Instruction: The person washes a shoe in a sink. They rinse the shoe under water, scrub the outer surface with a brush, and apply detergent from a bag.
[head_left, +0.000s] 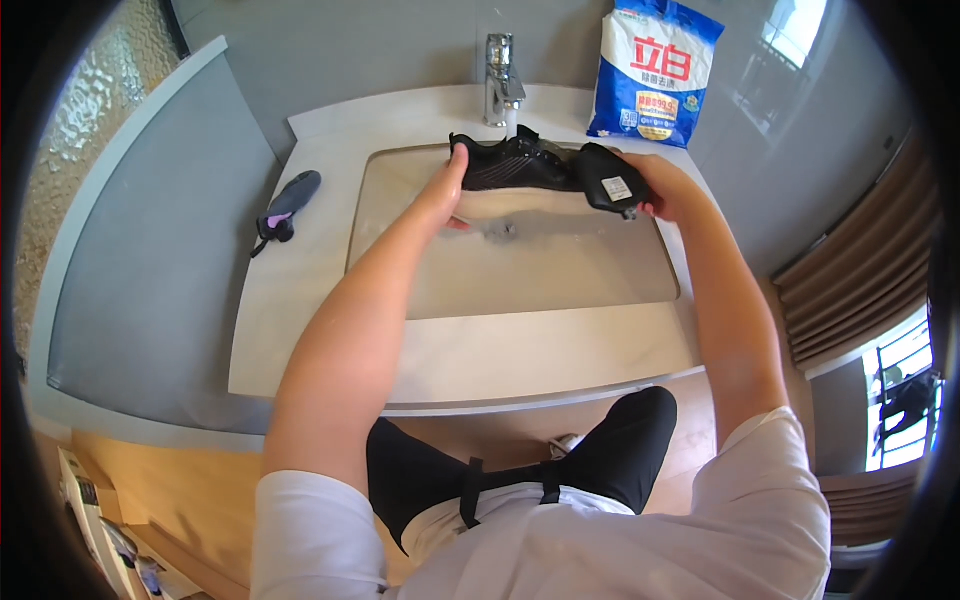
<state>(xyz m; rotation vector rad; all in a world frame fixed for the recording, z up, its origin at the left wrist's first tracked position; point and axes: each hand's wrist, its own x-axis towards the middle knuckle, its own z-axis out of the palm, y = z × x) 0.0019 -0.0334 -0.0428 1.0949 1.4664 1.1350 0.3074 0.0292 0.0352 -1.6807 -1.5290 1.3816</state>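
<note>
A black lace-up shoe (515, 167) is held over the sink (540, 285), just in front of the chrome faucet (499, 80). My left hand (447, 195) grips the shoe's left end. A pale stream of water (512, 122) comes down from the spout behind the shoe. My right hand (665, 187) is closed around a black rounded thing with a white label (609, 182), whose kind I cannot make out. That thing overlaps the shoe's right end and hides it. Whether my right fingers also touch the shoe is hidden.
A grey shoe-shaped thing with a purple patch (286, 208) lies on the counter (290, 320) at the left. A blue and white detergent bag (655, 75) stands at the back right, against the grey wall. A grey partition (165, 230) borders the counter's left side.
</note>
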